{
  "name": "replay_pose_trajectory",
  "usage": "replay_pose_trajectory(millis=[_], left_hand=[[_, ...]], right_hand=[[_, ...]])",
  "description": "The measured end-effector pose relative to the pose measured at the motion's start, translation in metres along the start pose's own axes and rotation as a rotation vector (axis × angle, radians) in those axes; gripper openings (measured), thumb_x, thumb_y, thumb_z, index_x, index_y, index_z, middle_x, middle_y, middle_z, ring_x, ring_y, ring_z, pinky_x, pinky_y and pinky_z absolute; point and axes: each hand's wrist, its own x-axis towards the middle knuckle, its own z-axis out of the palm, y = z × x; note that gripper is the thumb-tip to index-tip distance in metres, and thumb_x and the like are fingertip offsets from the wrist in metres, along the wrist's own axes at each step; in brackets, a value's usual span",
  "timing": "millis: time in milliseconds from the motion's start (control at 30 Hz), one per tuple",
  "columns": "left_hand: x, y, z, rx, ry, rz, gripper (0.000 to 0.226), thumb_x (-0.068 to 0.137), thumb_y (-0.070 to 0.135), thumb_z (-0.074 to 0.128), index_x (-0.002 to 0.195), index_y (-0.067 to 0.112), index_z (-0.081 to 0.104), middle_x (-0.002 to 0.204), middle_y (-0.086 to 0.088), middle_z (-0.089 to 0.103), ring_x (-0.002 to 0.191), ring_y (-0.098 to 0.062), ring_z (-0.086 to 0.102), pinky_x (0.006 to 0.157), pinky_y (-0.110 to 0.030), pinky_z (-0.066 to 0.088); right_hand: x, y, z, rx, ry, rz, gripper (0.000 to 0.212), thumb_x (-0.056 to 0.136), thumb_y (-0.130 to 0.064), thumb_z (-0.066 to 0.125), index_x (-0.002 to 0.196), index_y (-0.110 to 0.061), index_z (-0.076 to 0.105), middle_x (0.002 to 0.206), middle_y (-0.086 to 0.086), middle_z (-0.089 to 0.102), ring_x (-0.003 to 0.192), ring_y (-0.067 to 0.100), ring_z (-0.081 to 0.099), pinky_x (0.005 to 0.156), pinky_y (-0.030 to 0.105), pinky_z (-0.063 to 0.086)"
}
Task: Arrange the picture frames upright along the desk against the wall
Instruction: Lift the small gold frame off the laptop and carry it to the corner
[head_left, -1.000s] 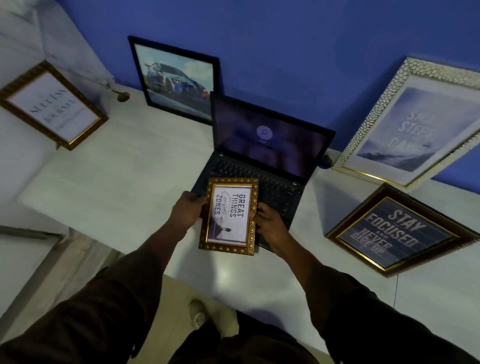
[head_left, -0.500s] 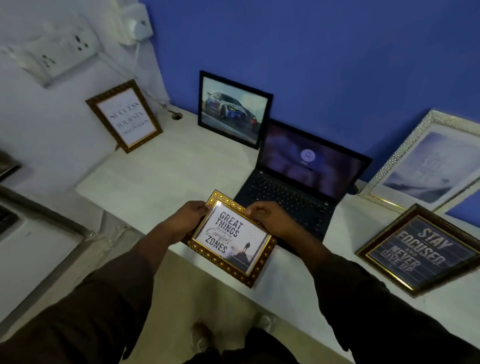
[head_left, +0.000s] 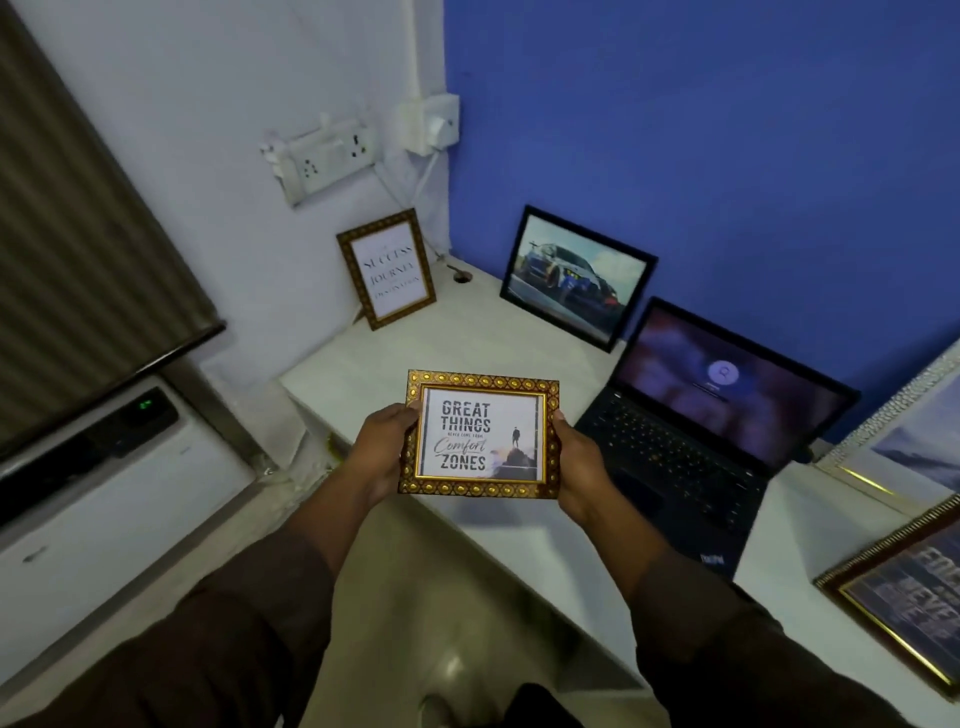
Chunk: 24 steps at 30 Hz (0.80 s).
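Note:
A small gold-patterned frame reading "Great Things... Comfort Zones" (head_left: 480, 435) is held level above the desk's front edge. My left hand (head_left: 382, 447) grips its left side and my right hand (head_left: 574, 470) grips its right side. A gold "Success Journey" frame (head_left: 387, 268) stands upright against the white side wall. A black car picture frame (head_left: 576, 277) leans on the blue wall. At the right edge a silver frame (head_left: 914, 457) leans on the wall and a dark "Stay Focused" frame (head_left: 904, 597) lies flat on the white desk (head_left: 467, 343).
An open black laptop (head_left: 691, 431) sits on the desk between the car frame and the silver frame. Wall sockets with a plugged charger (head_left: 431, 124) hang above the corner. A white appliance (head_left: 104, 499) stands left of the desk, under a dark blind.
My view has swung left toward the corner. Both hands have turned the small frame from tilted to square and carried it left, off the laptop, over the desk's front edge.

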Motion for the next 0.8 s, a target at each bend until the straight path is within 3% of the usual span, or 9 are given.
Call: replay_pose_trajectory(millis=[67,167,267,433,667,800], left_hand=[[0.0,0.007,-0.01,-0.086,-0.042,-0.027,0.044,0.1,0.043,0.051,0.116,0.007,0.068,0.115,-0.021,0.074,0.102,-0.04,0.073,0.091,-0.064,0.054],[0.008,0.01,-0.023,-0.217,-0.139,-0.159,0.072,0.096,0.068,0.033,0.129,0.012,0.063,0.127,-0.022,0.069,0.116,-0.044,0.066,0.101,-0.065,0.046],[0.014,0.006,-0.024,-0.242,-0.197,-0.224,0.087,0.092,0.076,0.023,0.137,0.011,0.06,0.135,-0.024,0.063,0.124,-0.045,0.06,0.111,-0.061,0.038],[0.028,0.02,-0.02,-0.277,-0.26,-0.242,0.09,0.09,0.078,0.024,0.138,0.01,0.059,0.139,-0.023,0.06,0.128,-0.044,0.057,0.113,-0.059,0.037],[0.063,0.049,0.001,-0.311,-0.276,-0.191,0.089,0.089,0.077,0.029,0.136,0.009,0.061,0.138,-0.023,0.061,0.127,-0.045,0.057,0.113,-0.06,0.035],[0.084,0.045,0.017,-0.316,-0.186,-0.15,0.084,0.088,0.078,0.034,0.135,0.015,0.063,0.136,-0.02,0.064,0.123,-0.044,0.061,0.111,-0.06,0.039]], right_hand=[[-0.001,-0.003,0.012,-0.019,0.036,-0.005,0.044,0.103,-0.046,0.049,0.109,-0.014,0.078,0.101,0.012,0.08,0.092,0.034,0.077,0.089,0.055,0.059],[0.003,-0.012,0.02,-0.043,0.047,-0.042,0.043,0.103,-0.047,0.049,0.107,-0.015,0.078,0.098,0.01,0.081,0.089,0.032,0.078,0.086,0.052,0.061],[0.012,-0.022,0.027,-0.074,0.062,-0.066,0.043,0.103,-0.047,0.048,0.105,-0.017,0.078,0.096,0.008,0.081,0.088,0.031,0.078,0.081,0.047,0.063],[0.038,-0.042,0.035,-0.125,0.033,-0.122,0.044,0.105,-0.043,0.045,0.105,-0.014,0.077,0.096,0.009,0.081,0.09,0.033,0.077,0.087,0.051,0.061],[0.072,-0.067,0.029,-0.094,0.014,-0.149,0.042,0.106,-0.042,0.043,0.105,-0.018,0.076,0.092,0.005,0.081,0.084,0.028,0.078,0.072,0.034,0.063],[0.088,-0.075,0.023,-0.128,-0.048,-0.208,0.04,0.106,-0.04,0.044,0.11,-0.015,0.075,0.1,0.008,0.08,0.091,0.029,0.077,0.083,0.042,0.063]])
